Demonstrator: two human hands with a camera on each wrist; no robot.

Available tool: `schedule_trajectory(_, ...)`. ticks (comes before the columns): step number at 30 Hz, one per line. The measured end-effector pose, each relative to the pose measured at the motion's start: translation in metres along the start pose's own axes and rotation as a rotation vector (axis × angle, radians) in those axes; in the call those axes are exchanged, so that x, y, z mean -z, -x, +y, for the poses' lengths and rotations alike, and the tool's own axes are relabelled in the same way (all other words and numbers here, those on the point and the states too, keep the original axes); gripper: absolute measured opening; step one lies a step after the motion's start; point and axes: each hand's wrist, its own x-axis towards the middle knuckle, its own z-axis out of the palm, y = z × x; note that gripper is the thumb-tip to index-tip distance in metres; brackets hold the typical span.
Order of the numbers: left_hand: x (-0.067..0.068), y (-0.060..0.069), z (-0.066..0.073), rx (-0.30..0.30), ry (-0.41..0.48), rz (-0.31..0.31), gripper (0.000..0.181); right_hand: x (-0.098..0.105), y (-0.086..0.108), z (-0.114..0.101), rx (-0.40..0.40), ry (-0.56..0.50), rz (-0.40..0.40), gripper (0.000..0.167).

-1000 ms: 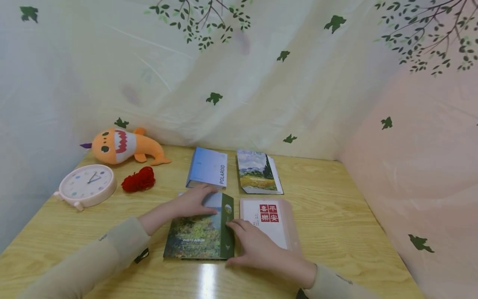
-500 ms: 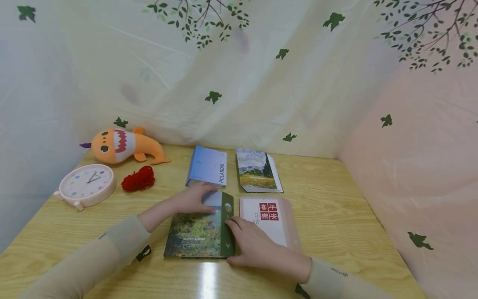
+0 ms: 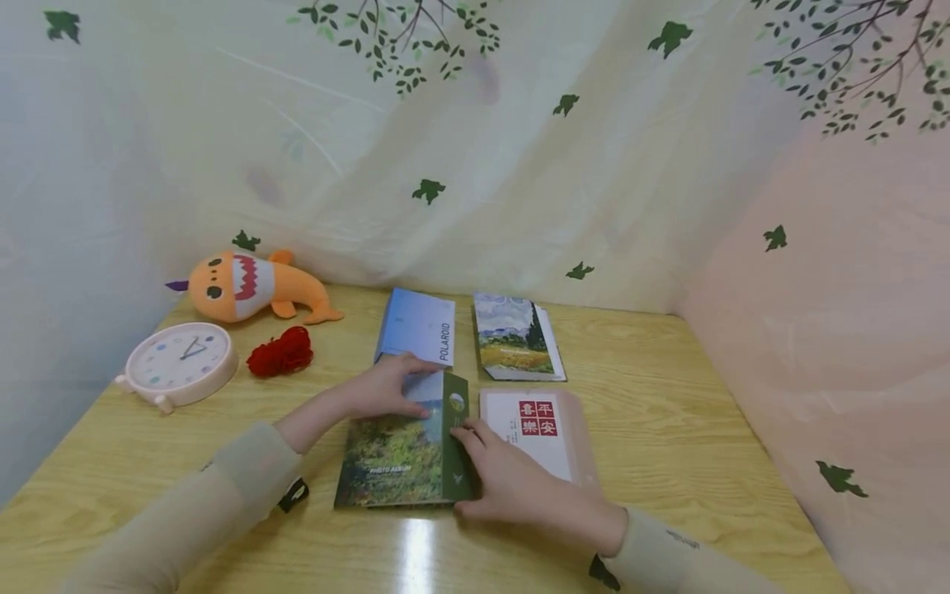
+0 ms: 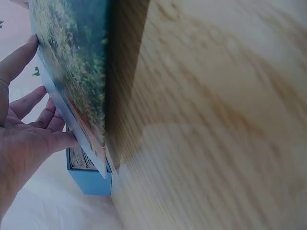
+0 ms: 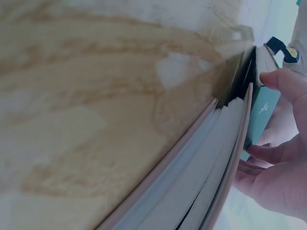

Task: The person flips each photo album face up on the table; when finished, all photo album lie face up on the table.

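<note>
A green photo album [image 3: 393,466] with a landscape cover lies on the wooden table, its right side slightly raised in the head view. My left hand [image 3: 382,389] grips its far edge, thumb on the cover; the left wrist view shows the left hand [image 4: 29,115] along the album's edge [image 4: 76,62]. At the spine side, my right hand [image 3: 519,483] holds the dark green strip with thumb and fingers. In the right wrist view the right hand [image 5: 280,158] pinches the green spine [image 5: 263,108], beside a pink-covered book [image 5: 192,182].
Behind the album stand a blue Polaroid box [image 3: 417,326] and a landscape-covered book [image 3: 515,338]. A pink book with red characters [image 3: 579,429] lies on the right. Leftward are red yarn [image 3: 280,352], a pink clock [image 3: 178,363] and an orange plush shark [image 3: 260,285].
The album's right side has risen slightly and its far edge shifted away from me. Both hands keep their places on it. The whole view has shifted slightly.
</note>
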Motion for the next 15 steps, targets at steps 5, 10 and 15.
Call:
schedule_trajectory(5, 0.0, -0.001, -0.002, 0.019, 0.029, 0.031, 0.073, 0.006, 0.002, 0.0, 0.028, -0.024, 0.028, 0.092)
schedule_trajectory(10, 0.0, 0.0, -0.002, -0.003, 0.059, 0.055, 0.073, 0.008, 0.003, 0.001, 0.051, -0.012, 0.06, 0.091)
schedule_trajectory(15, 0.002, 0.001, -0.004, -0.012, 0.086, 0.068, 0.073, 0.014, 0.005, 0.001, 0.091, -0.009, 0.101, 0.084)
